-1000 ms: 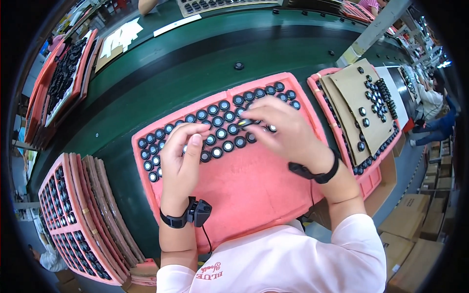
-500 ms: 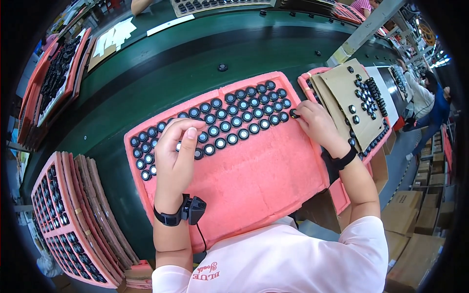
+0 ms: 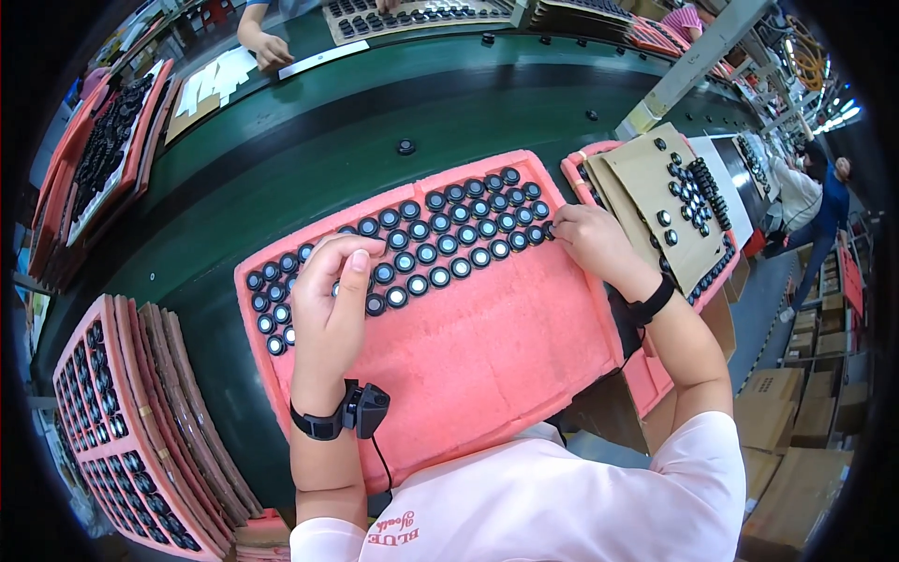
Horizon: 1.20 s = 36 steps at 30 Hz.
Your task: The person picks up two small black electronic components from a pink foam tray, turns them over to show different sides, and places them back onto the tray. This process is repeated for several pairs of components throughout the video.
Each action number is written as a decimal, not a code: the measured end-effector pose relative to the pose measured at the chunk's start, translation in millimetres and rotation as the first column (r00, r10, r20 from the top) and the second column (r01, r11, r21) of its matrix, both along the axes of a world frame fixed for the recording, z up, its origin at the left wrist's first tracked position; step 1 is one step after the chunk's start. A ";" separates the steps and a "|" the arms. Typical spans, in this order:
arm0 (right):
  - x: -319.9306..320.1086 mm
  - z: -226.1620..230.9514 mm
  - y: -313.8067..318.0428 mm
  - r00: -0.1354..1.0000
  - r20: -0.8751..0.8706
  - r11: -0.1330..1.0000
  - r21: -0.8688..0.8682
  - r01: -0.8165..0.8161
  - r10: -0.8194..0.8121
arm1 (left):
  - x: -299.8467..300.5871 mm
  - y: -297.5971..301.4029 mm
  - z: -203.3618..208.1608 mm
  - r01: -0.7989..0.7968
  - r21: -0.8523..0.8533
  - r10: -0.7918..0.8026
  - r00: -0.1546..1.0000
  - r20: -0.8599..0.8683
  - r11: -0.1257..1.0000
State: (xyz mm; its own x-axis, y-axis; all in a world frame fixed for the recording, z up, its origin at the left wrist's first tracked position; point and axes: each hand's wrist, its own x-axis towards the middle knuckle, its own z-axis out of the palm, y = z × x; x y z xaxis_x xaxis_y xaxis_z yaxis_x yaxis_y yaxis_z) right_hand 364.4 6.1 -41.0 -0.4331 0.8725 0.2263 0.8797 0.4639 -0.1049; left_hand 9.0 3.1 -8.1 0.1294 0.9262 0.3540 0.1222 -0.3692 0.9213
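Note:
A pink foam tray (image 3: pixel 487 375) lies in front of me, its far half filled with rows of small round black parts (image 3: pixel 426 254) with pale, shiny centres. My right hand (image 3: pixel 592 242) reaches over the tray's right edge. Its fingertips pinch a round black part (image 3: pixel 549 229) at the right end of the nearest row; the fingers partly cover it. Above the left side of the rows, my left hand (image 3: pixel 330 314) is loosely curled, thumb and fingers apart. Nothing shows in its grasp, and it hides some parts beneath.
A cardboard sheet (image 3: pixel 632 201) with loose black parts lies on another pink tray at right. Stacked pink trays (image 3: pixel 103 412) stand at lower left, more at upper left. Behind my tray, a loose part (image 3: pixel 405 147) sits on the green belt (image 3: pixel 309 150). A co-worker's hand (image 3: pixel 272 49) is across it.
The view has shifted slightly. My right hand has brought its round part closer against the row's end. My left hand has barely moved. Across the belt, a co-worker's hand has come further into view.

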 end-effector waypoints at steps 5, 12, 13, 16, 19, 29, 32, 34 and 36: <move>-43.5 35.6 36.4 0.986 0.121 0.993 -0.035 -0.113 0.117 | -8.3 1.6 1.3 -0.026 -0.010 0.027 0.999 0.022 1.000; -141.9 25.8 137.9 0.973 0.152 0.984 -0.046 -0.169 0.174 | -19.3 9.7 2.0 -0.034 -0.006 0.034 0.997 0.065 0.999; -151.7 18.9 153.3 0.966 0.193 0.985 -0.055 -0.163 0.171 | -20.8 10.7 0.0 -0.033 -0.011 0.034 0.995 0.094 0.999; -182.4 4.3 184.1 0.969 0.215 0.989 -0.101 -0.106 0.126 | -21.8 7.7 5.8 -0.038 -0.004 0.038 0.991 0.127 0.999; -195.2 -11.4 204.3 0.964 0.264 0.984 -0.177 0.023 0.025 | -25.4 6.9 10.0 -0.075 0.006 0.074 0.987 0.142 0.997; -205.1 -8.6 207.4 0.969 0.246 0.937 -0.342 0.077 0.010 | -29.6 4.5 14.3 -0.050 -0.018 0.052 0.989 0.139 0.999; -204.3 10.4 170.0 0.958 -0.260 0.954 -0.235 -0.185 0.122 | -31.3 4.9 12.2 -0.061 0.007 0.060 0.988 0.146 0.998; -202.8 27.8 134.0 0.858 -0.507 0.918 -0.297 -0.265 0.083 | -31.7 5.4 12.5 -0.066 0.044 0.057 0.984 0.168 0.997; -204.4 41.1 95.9 0.598 -0.801 0.849 -0.331 -0.412 -0.023 | -35.3 5.4 15.0 -0.084 0.057 0.076 0.987 0.141 0.995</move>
